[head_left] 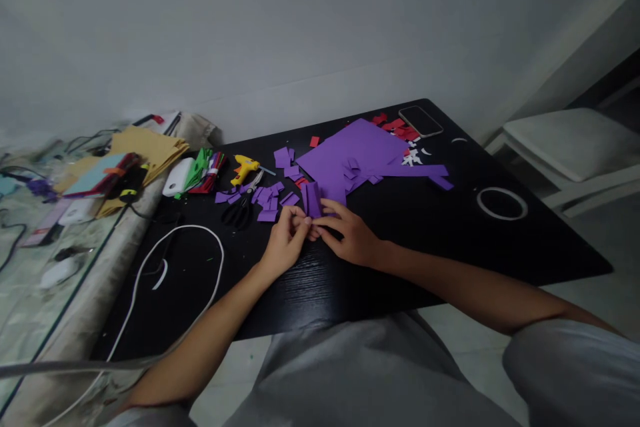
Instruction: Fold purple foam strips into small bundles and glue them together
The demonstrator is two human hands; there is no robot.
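Note:
A folded strip of purple paper (312, 199) stands up between my two hands, over the black table. My left hand (288, 240) pinches its lower end, thumb against fingers. My right hand (350, 235) meets it from the other side, with the fingertips closed on the paper's lower edge. Just left of the hands lie small cut purple pieces (270, 200) and black-handled scissors (242, 207). Beyond them rests a yellow glue gun (244, 168). A large purple sheet (355, 147) spreads out behind my hands, with small purple pieces on top.
Red and white paper scraps (400, 128) lie near a phone (421, 121) at the back right. A white ring (502, 203) is on the right side. A white cable (220, 260) loops across the left. Green and red bundles (200, 172) sit at the back left.

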